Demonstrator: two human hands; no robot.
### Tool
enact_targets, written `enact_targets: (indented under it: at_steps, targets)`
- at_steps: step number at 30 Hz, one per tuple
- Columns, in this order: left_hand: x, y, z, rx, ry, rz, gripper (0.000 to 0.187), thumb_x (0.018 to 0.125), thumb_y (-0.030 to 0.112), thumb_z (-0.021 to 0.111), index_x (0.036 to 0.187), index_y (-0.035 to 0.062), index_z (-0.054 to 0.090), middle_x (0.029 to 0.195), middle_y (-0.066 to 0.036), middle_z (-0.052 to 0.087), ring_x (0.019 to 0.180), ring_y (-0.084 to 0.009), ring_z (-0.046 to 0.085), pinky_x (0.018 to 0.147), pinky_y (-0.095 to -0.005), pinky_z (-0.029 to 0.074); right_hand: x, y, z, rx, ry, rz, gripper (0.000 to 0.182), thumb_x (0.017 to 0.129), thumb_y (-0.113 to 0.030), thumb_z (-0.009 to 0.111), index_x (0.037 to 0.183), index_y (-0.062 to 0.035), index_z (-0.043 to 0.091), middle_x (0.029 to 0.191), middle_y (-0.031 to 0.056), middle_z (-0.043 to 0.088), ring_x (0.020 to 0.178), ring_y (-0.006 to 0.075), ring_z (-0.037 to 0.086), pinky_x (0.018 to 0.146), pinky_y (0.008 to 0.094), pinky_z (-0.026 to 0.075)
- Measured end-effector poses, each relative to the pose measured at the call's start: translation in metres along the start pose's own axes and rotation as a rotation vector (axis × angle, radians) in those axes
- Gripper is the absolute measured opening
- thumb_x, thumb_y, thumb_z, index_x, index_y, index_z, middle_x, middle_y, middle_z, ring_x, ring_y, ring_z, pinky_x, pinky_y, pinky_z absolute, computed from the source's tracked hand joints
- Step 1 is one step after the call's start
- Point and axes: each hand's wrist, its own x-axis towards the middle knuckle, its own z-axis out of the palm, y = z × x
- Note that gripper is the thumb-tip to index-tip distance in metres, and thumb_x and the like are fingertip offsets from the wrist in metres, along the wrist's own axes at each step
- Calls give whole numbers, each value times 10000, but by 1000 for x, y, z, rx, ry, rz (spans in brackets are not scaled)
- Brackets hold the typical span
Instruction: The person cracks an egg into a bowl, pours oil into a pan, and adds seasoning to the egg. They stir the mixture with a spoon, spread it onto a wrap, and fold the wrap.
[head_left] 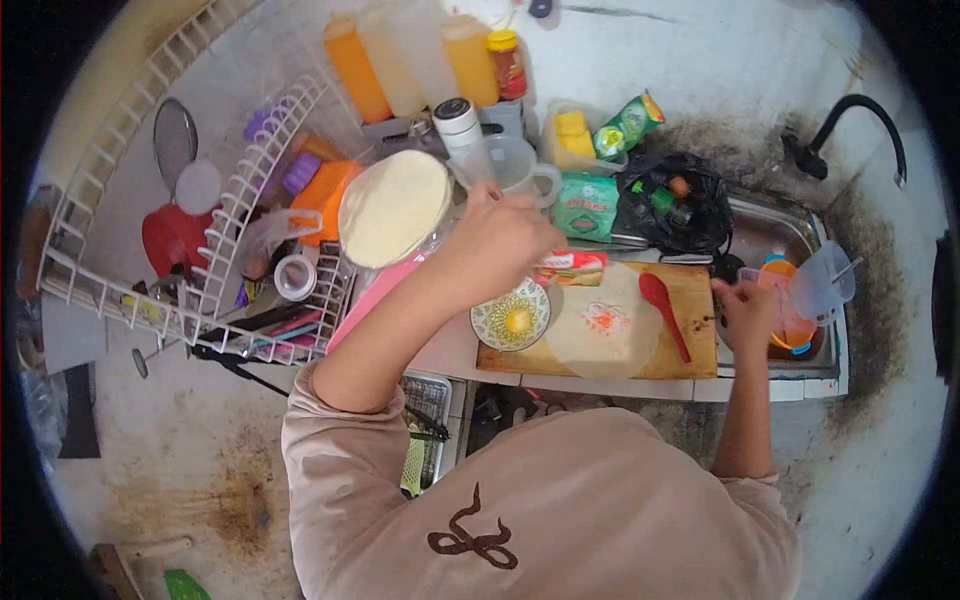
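Observation:
My left hand (508,228) is raised over the back of the counter, in front of a clear measuring jug (512,165). Its fingers are pinched together, and what they hold, if anything, is hidden. At the right edge of the wooden cutting board (690,290), my right hand (746,308) is also closed in a pinch; I cannot make out anything in it. A round pale wrapper (570,345) with shredded orange and white filling (606,319) lies on the board beside a red spoon (662,308). A patterned bowl (480,320) holds egg yolk. Behind it is a red packet (572,266).
A stack of round pale wrappers (395,210) stands left, by a white dish rack (215,260). Behind the board are a green packet (585,207) and a black plastic bag (690,225). To the right, the sink (765,225) holds an orange container (785,310).

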Motion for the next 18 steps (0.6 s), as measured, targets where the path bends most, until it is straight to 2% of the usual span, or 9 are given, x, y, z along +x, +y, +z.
enact_targets:
  at_steps: [2, 4, 5, 7, 9, 11, 14, 18]
  targets:
    - [18, 16, -3, -106, -31, 63, 129, 716, 129, 647, 840, 153, 670, 772, 39, 636, 826, -163, 514, 804, -399, 307, 13, 59, -8, -33, 82, 37, 129, 765, -84, 661, 865, -3, 655, 760, 134, 647, 699, 206, 619, 677, 294, 476]
    - [37, 33, 0, 48, -2, 148, 132, 711, 125, 629, 832, 157, 674, 768, 49, 636, 832, -154, 506, 811, -421, 295, 13, 79, -18, -69, 240, -122, 246, 754, -81, 661, 991, -19, 630, 918, 154, 640, 862, 224, 613, 765, 295, 463]
    - [47, 42, 2, 125, 17, 187, 136, 709, 123, 620, 828, 159, 676, 766, 54, 637, 836, -149, 502, 815, -433, 289, 13, 84, -20, -90, 358, -303, 322, 746, -77, 664, 1059, -29, 606, 1003, 157, 622, 953, 227, 591, 810, 296, 449]
    - [68, 60, 14, 99, 31, 242, 146, 705, 119, 604, 824, 160, 678, 769, 60, 640, 839, -144, 499, 813, -455, 284, 8, 87, -23, 154, 324, -461, 458, 728, -62, 669, 1171, -50, 551, 1143, 154, 571, 1096, 230, 529, 881, 299, 417]
    - [90, 81, 24, 86, 19, 294, 159, 707, 106, 588, 822, 170, 677, 744, 67, 623, 839, -152, 490, 805, -473, 283, -2, 87, -19, 679, 11, -411, 580, 708, -42, 674, 1257, -73, 488, 1256, 142, 506, 1198, 230, 452, 933, 306, 382]
    - [109, 102, 36, 94, 91, 364, 157, 704, 100, 589, 814, 172, 674, 721, 67, 602, 838, -152, 484, 800, -477, 283, -15, 70, -27, 768, -129, -396, 466, 702, -22, 683, 1151, -60, 563, 1142, 101, 580, 1087, 192, 526, 874, 294, 408]
    - [138, 129, 58, 88, 148, 420, 168, 687, 71, 596, 799, 175, 666, 691, 65, 568, 837, -149, 473, 789, -483, 281, -13, 77, -26, 711, -87, -454, 296, 714, -23, 683, 1002, -43, 614, 1011, 66, 610, 928, 146, 559, 797, 271, 419]
    - [173, 156, 79, 13, 159, 390, 174, 702, 80, 615, 846, 166, 663, 734, 58, 586, 864, -158, 484, 815, -499, 271, 4, 113, -21, 750, 52, -282, 150, 735, -32, 690, 867, -21, 621, 844, 30, 601, 727, 105, 532, 671, 244, 419]
